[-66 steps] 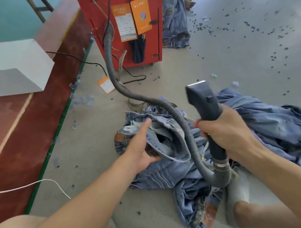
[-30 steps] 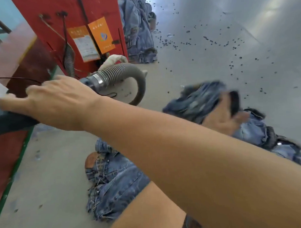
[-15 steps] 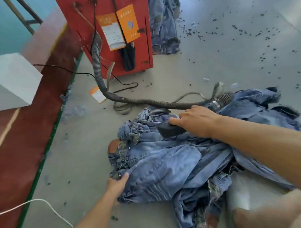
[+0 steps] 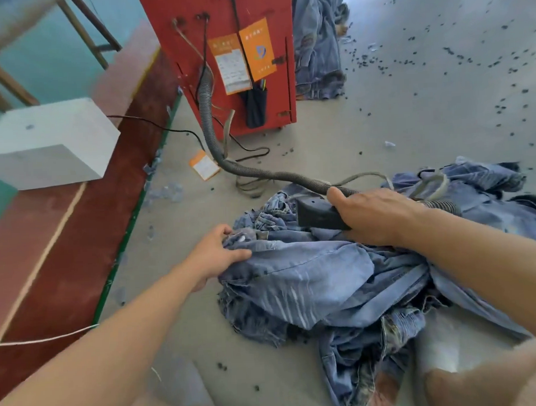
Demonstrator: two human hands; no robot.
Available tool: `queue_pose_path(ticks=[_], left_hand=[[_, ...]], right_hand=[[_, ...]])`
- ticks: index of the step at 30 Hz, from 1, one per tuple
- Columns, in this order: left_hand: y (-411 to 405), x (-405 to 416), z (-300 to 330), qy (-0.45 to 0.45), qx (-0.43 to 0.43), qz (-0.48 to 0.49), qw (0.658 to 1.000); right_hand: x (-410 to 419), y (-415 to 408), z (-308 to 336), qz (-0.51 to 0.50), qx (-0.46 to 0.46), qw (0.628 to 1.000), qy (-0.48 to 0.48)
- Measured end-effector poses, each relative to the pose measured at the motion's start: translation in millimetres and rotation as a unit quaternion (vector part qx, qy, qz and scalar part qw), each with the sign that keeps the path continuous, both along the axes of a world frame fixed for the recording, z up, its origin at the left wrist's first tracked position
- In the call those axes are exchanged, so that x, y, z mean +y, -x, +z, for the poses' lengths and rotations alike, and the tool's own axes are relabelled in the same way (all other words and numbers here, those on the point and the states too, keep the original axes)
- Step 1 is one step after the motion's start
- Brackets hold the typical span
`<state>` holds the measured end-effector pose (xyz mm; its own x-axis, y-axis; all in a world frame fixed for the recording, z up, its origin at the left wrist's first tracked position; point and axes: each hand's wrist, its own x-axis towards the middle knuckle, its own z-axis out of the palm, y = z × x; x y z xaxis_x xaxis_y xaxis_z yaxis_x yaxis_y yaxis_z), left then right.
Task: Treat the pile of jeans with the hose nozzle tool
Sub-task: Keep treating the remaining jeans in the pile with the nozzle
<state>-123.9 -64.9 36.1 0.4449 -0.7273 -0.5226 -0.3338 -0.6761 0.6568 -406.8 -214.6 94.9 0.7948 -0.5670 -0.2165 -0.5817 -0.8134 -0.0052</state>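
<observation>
Now I am gripping the nozzle (image 4: pixel 317 214) in my right hand (image 4: pixel 373 214), fingers curled round it, pressing its black wedge-shaped head flat onto the jeans (image 4: pixel 324 280) heaped on the floor (image 4: pixel 379 132). My left hand (image 4: pixel 215 254) is pinching a fold at the pile's near edge. Likely the soft, faded denim is going to bunch under the head if my left hand is slipping. The ribbed grey hose (image 4: pixel 259 172), trailing from the red cabinet (image 4: pixel 225 52), may be tugging the nozzle off line.
</observation>
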Motion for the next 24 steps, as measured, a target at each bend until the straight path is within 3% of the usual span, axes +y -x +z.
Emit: queue_pose_path(ticks=[1, 3, 6, 8, 9, 12, 14, 18, 20, 24], left_hand=[[4, -2, 20, 0.016, 0.014, 0.018, 1.000], [11, 1, 50, 0.075, 0.159, 0.119, 0.977], [17, 15, 73, 0.110, 0.414, 0.280, 0.859], [24, 23, 75, 0.078, 0.515, 0.330, 0.787], [30, 26, 71, 0.054, 0.542, 0.329, 0.772], [43, 28, 63, 0.016, 0.550, 0.270, 0.791], [37, 28, 58, 0.028, 0.523, 0.254, 0.813], [22, 33, 55, 0.046, 0.556, 0.159, 0.815], [20, 36, 53, 0.067, 0.559, 0.111, 0.819], [19, 36, 58, 0.095, 0.517, 0.109, 0.844]], right_hand=[[1, -2, 11, -0.007, -0.017, 1.000, -0.006], [5, -2, 26, -0.035, -0.061, 0.997, -0.028], [15, 4, 31, -0.099, -0.112, 0.986, -0.068], [24, 9, 25, -0.133, -0.120, 0.980, -0.089], [29, 10, 23, -0.136, -0.107, 0.980, -0.093], [41, 11, 20, -0.115, -0.098, 0.985, -0.084], [45, 12, 23, -0.095, -0.147, 0.982, -0.070], [48, 19, 31, -0.081, -0.225, 0.969, -0.054], [48, 20, 32, -0.092, -0.228, 0.967, -0.065], [46, 17, 27, -0.115, -0.211, 0.969, -0.055]])
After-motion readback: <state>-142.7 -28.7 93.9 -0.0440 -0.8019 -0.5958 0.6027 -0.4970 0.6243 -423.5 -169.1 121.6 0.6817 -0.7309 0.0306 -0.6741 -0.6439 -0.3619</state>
